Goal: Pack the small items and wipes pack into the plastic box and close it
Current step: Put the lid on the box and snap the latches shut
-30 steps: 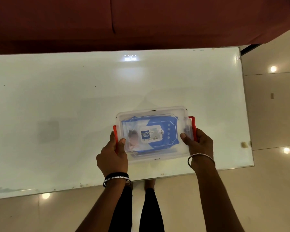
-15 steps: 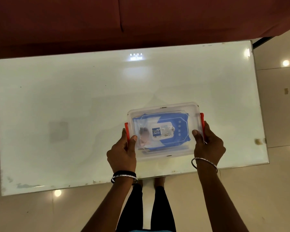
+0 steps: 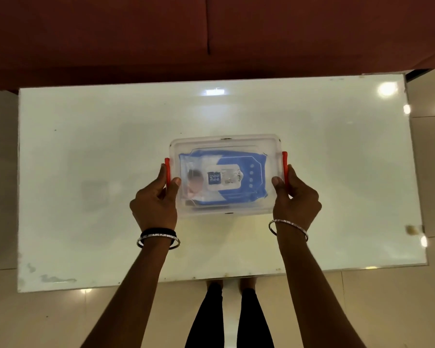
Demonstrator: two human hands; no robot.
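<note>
A clear plastic box [image 3: 225,143] with its lid on rests on the white glass table [image 3: 86,172]. Through the lid shows a blue wipes pack [image 3: 239,159] lying flat. Red latches sit at both short ends, the left latch [image 3: 167,169] and the right latch [image 3: 284,167]. My left hand [image 3: 155,202] grips the box's left end, thumb on the lid and fingers over the latch. My right hand [image 3: 295,199] grips the right end the same way. The small items are not plainly visible under the pack.
A dark red sofa [image 3: 211,33] runs along the table's far edge. Tiled floor [image 3: 432,172] lies to the right and near side, where the person's legs [image 3: 226,317] stand at the table's front edge.
The view has pulled back and shifted, so the box sits further from the table's near edge. Both hands have kept their hold on the box ends.
</note>
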